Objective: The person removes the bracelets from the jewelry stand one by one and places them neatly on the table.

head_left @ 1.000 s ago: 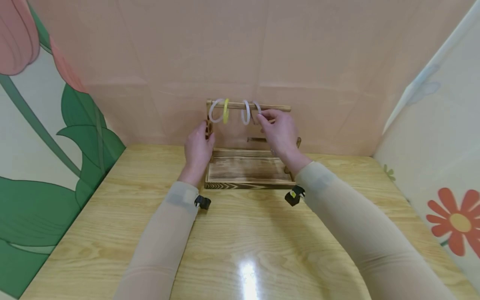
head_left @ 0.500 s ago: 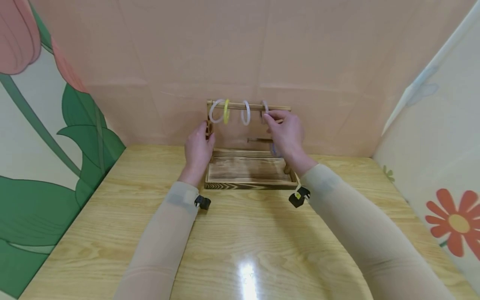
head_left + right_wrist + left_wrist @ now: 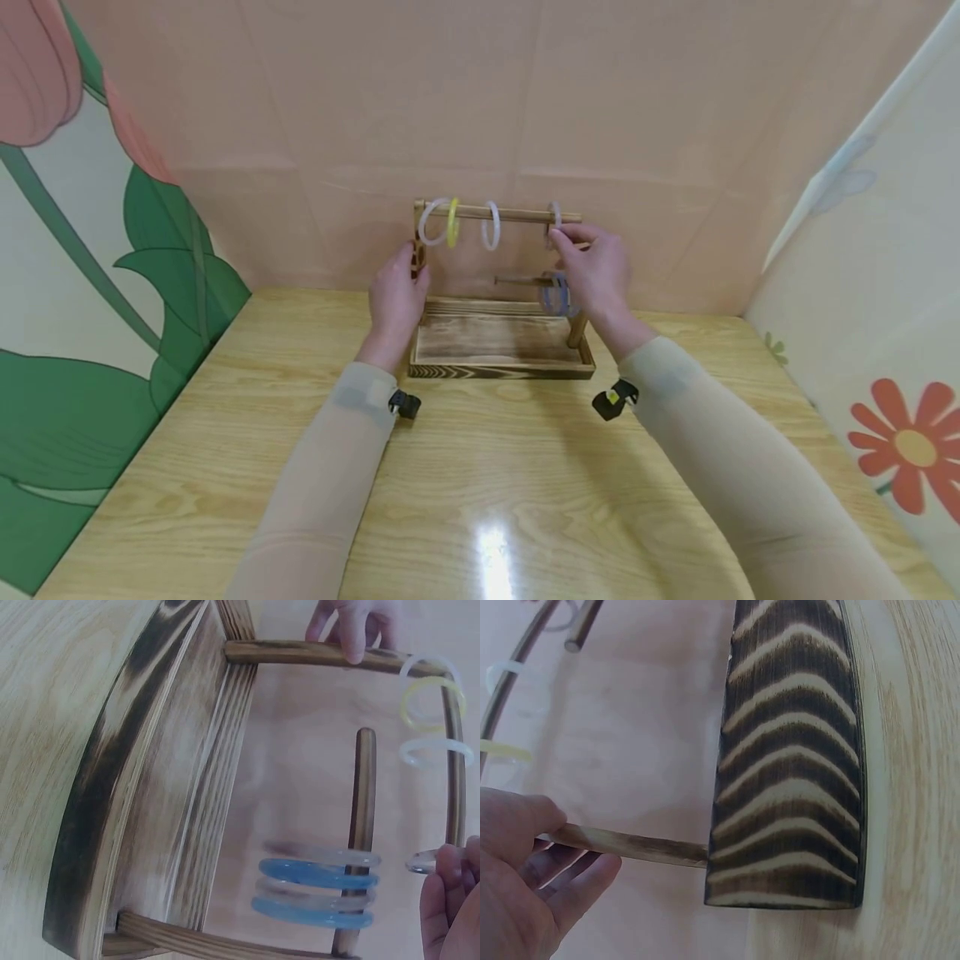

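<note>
In the shallow brown wooden tray (image 3: pixel 495 372), a wooden post (image 3: pixel 577 330) stands at three o'clock. At ten, the left hand (image 3: pixel 396 298) curls round a wooden upright (image 3: pixel 649 848); at two, the right hand (image 3: pixel 597 268) pinches a pale translucent bangle (image 3: pixel 556 214) on the upper rod (image 3: pixel 521 215).

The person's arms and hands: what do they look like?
The left sleeve and right sleeve are long, beige, greyer toward their ends. A small black block sits by the left wrist, a yellow-marked black block by the right. Left hand and right hand are bare.
</note>
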Demonstrator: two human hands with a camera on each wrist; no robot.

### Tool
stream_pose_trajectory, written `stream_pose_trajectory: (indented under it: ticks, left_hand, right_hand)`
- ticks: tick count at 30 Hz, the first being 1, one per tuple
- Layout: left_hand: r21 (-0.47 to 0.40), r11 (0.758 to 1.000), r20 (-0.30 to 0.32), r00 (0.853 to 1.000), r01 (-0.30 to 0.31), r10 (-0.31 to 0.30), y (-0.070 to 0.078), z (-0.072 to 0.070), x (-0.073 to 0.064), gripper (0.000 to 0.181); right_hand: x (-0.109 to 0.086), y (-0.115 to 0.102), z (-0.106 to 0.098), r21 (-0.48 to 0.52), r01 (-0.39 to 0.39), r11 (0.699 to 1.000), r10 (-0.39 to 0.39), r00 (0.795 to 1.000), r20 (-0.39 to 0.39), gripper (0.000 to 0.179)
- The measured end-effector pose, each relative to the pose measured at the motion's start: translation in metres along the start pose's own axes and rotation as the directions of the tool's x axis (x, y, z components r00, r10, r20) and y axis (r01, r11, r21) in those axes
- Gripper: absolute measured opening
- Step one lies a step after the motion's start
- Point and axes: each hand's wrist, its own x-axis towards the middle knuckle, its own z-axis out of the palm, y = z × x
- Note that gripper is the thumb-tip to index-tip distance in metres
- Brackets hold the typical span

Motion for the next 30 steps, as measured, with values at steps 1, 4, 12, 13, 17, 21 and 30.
stream_pose_trajectory:
  ticks: [1,4,12,13,17,21,30]
  left_hand:
    - [-0.003,1.000,-0.002,1.000,-0.001,0.001,0.000,0.000,0.000,0.027]
    - [-0.008,1.000,-0.001,1.000,0.001,-0.001,0.000,0.000,0.000,0.029]
    - [-0.010,1.000,-0.004,1.000,0.013,-0.013,0.001,-0.001,0.002,0.033]
    - [-0.009,1.000,-0.005,1.000,0.012,-0.012,0.001,-0.001,0.002,0.033]
    - [-0.004,1.000,-0.007,1.000,0.006,-0.006,0.002,-0.001,0.002,0.035]
    - [0.002,1.000,0.001,1.000,0.007,-0.007,0.003,-0.001,0.002,0.037]
    - [-0.006,1.000,0.014,1.000,0.012,-0.012,0.004,-0.001,0.003,0.038]
  right_hand:
    - [0.000,0.001,-0.001,-0.008,-0.004,1.000,0.004,1.000,-0.006,0.028]
    - [0.001,0.002,-0.006,-0.012,-0.020,1.000,0.020,1.000,-0.018,0.029]
    - [0.004,0.010,-0.016,-0.003,-0.033,0.999,0.033,0.998,-0.047,0.031]
    - [0.004,0.011,-0.017,-0.005,-0.041,0.999,0.040,0.998,-0.049,0.032]
    - [0.005,0.014,-0.022,-0.007,-0.055,0.998,0.055,0.997,-0.063,0.031]
    - [0.006,0.018,-0.028,0.006,-0.063,0.998,0.064,0.995,-0.071,0.034]
    - [0.003,0.023,-0.039,0.069,-0.092,0.993,0.098,0.991,-0.086,0.038]
